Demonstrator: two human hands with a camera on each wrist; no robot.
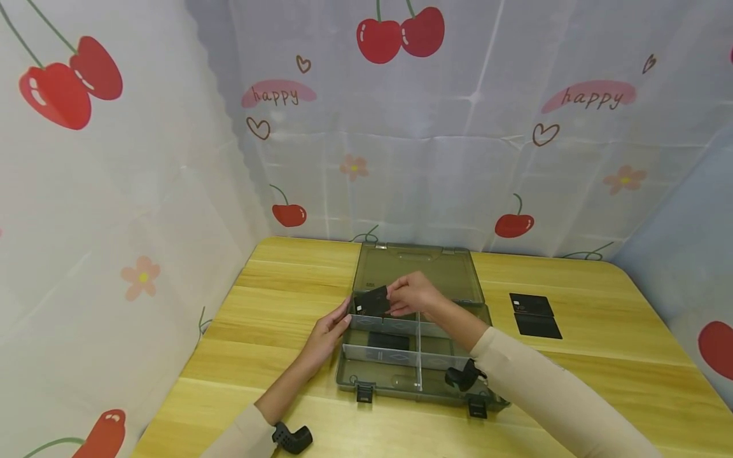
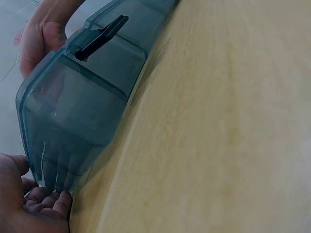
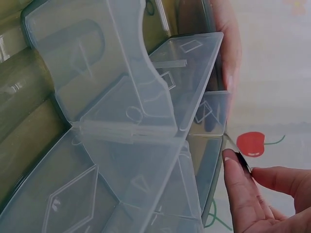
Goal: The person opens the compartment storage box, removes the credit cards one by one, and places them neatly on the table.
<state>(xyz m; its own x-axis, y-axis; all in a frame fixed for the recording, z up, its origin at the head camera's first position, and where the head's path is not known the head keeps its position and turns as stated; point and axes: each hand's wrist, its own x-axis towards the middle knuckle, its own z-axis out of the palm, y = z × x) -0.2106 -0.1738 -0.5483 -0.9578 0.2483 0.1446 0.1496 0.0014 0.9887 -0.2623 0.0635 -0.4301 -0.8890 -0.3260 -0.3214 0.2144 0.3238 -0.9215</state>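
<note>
A clear grey plastic organizer box lies on the table with its lid folded back. My right hand pinches a black card by its right end, tilted over the back-left compartment. The card shows a small pale chip; in the right wrist view only its edge shows between thumb and fingers of the right hand. At the box's left wall, my left hand grips the side, thumb near the rim; the left wrist view has its fingers curled at the corner. Another dark card lies in the middle-left compartment.
Two black cards lie on the table right of the box: one marked VIP and a plain one touching it. Translucent dividers split the box. Two latches hang at its front. A cherry-print curtain stands behind the table.
</note>
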